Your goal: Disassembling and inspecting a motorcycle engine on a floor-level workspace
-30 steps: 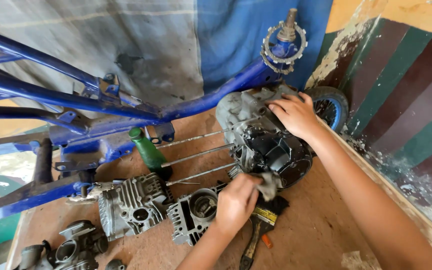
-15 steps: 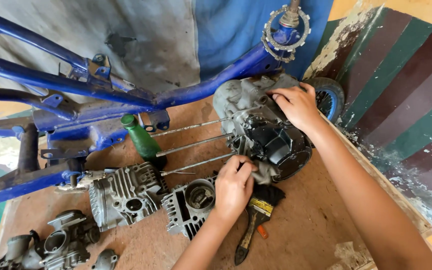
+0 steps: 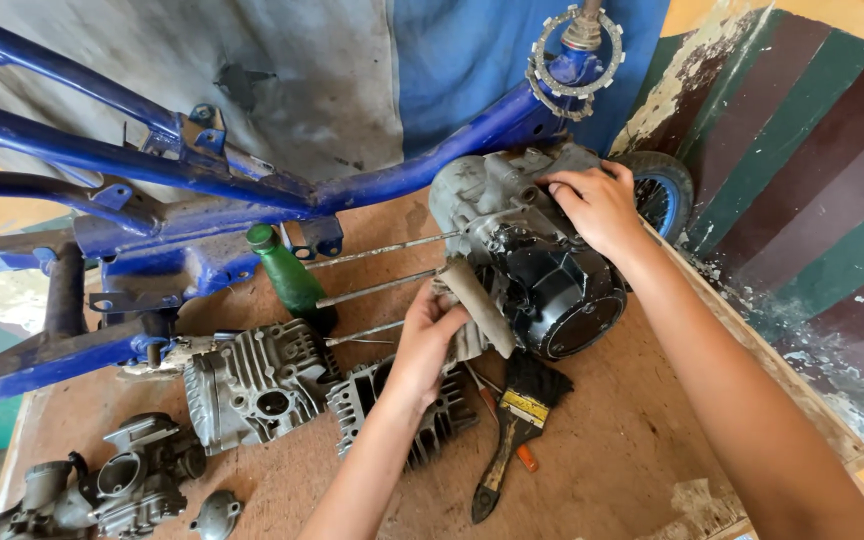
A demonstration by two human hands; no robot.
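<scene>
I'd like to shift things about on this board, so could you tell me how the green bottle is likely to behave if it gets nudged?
The green bottle looks tall and narrow, standing slightly tilted, so a sideways nudge would probably tip it. It seems to be light plastic, easy to lift. Being round, it would likely roll once down, perhaps towards the finned cylinder beside it.

Motorcycle repair workshop: blue frame [image 3: 252, 190], stripped engine [image 3: 532, 250], loose cylinder parts [image 3: 252, 380].
</scene>
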